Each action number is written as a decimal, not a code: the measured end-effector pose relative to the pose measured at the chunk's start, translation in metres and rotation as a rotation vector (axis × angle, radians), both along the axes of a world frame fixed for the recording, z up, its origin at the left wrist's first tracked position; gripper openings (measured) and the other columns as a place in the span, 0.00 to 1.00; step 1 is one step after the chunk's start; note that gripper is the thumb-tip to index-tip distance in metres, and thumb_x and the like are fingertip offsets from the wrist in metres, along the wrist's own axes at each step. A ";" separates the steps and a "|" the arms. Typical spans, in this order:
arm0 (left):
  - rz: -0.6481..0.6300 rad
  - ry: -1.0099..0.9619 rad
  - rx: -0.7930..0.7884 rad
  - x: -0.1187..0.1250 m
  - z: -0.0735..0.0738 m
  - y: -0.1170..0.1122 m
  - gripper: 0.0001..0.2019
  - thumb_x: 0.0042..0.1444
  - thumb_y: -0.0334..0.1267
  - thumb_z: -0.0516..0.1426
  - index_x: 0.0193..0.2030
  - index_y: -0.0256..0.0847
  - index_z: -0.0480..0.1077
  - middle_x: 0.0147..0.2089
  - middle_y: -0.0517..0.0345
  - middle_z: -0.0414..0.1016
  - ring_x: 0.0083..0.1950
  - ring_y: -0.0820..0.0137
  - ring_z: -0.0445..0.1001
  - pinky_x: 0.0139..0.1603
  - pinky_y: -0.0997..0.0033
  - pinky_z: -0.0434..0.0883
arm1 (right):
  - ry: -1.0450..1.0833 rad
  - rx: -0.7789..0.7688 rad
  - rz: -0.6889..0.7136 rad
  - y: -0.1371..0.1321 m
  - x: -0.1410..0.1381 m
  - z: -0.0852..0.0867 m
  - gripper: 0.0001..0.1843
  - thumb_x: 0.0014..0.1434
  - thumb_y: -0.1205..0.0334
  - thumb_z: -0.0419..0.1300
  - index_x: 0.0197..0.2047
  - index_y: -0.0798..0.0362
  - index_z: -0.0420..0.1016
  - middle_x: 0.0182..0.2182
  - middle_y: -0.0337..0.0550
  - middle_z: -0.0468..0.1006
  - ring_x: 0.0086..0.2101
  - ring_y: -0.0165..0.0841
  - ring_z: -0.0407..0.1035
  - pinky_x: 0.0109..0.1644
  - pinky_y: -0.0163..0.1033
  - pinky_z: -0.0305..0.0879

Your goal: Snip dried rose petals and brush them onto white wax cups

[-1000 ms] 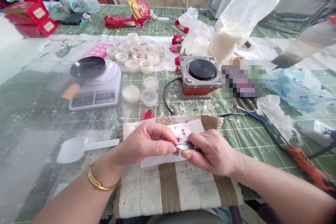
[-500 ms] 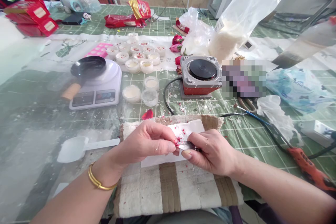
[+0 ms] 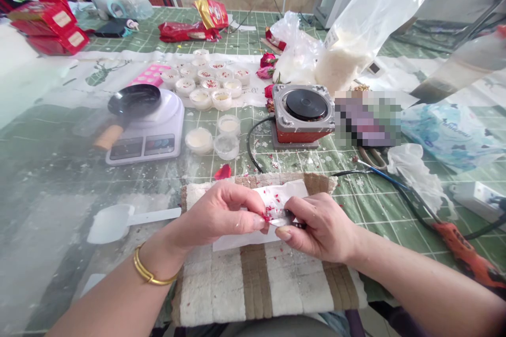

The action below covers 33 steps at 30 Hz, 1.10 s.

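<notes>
Pinched between the thumb and fingertips of my left hand point(image 3: 233, 216) is a small red petal point(image 3: 267, 218), mostly covered by the fingers. My right hand point(image 3: 320, 226) is closed around small scissors point(image 3: 282, 217), whose blades point left and meet the petal's edge. The handles are largely hidden in the palm. Under both hands lies a white paper sheet point(image 3: 241, 242) with tiny red bits scattered on it. A striped cloth point(image 3: 221, 284) supports the paper. Just beyond the left hand rests a loose red petal point(image 3: 223, 171).
A hot plate point(image 3: 303, 116) stands ahead, with its cord trailing on the table. To the left are a kitchen scale point(image 3: 166, 121) bearing a small black pan point(image 3: 134, 100), and a white scoop point(image 3: 110, 224). Several small tubs point(image 3: 200, 140) stand mid-table. A hot glue gun-like orange tool point(image 3: 466, 253) lies right.
The scissor blades have spread apart at the petal; before, they looked closed together. Both hands stay in nearly the same place.
</notes>
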<state>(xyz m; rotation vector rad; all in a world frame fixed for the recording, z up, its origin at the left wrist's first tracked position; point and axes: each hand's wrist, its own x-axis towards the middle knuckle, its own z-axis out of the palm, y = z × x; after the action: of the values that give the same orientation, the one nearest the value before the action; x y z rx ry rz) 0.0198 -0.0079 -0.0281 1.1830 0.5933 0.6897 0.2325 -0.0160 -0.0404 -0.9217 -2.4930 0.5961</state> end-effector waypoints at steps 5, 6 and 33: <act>-0.012 0.030 0.012 0.000 -0.001 0.000 0.05 0.50 0.27 0.58 0.28 0.37 0.75 0.26 0.60 0.72 0.29 0.76 0.66 0.30 0.76 0.64 | -0.036 -0.031 0.020 -0.001 0.000 0.000 0.18 0.62 0.49 0.47 0.26 0.51 0.55 0.17 0.33 0.61 0.17 0.24 0.52 0.22 0.34 0.42; -0.013 0.046 0.018 0.000 -0.002 0.000 0.04 0.50 0.28 0.58 0.27 0.37 0.75 0.25 0.60 0.71 0.28 0.77 0.65 0.30 0.76 0.63 | -0.040 -0.030 0.024 -0.001 0.000 0.000 0.18 0.62 0.50 0.47 0.26 0.52 0.55 0.17 0.33 0.61 0.17 0.24 0.52 0.22 0.34 0.42; 0.225 0.730 1.040 0.005 -0.005 0.002 0.06 0.54 0.29 0.53 0.35 0.42 0.71 0.35 0.57 0.75 0.37 0.70 0.69 0.45 0.63 0.59 | -0.308 0.138 0.020 0.018 0.014 0.017 0.15 0.63 0.54 0.50 0.29 0.53 0.68 0.23 0.36 0.72 0.24 0.26 0.63 0.26 0.36 0.45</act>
<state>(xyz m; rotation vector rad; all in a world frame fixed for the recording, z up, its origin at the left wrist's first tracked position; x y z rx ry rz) 0.0243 -0.0063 -0.0334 2.4141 1.0336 0.7687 0.2469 0.0022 -0.0231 -1.0005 -2.7755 0.3004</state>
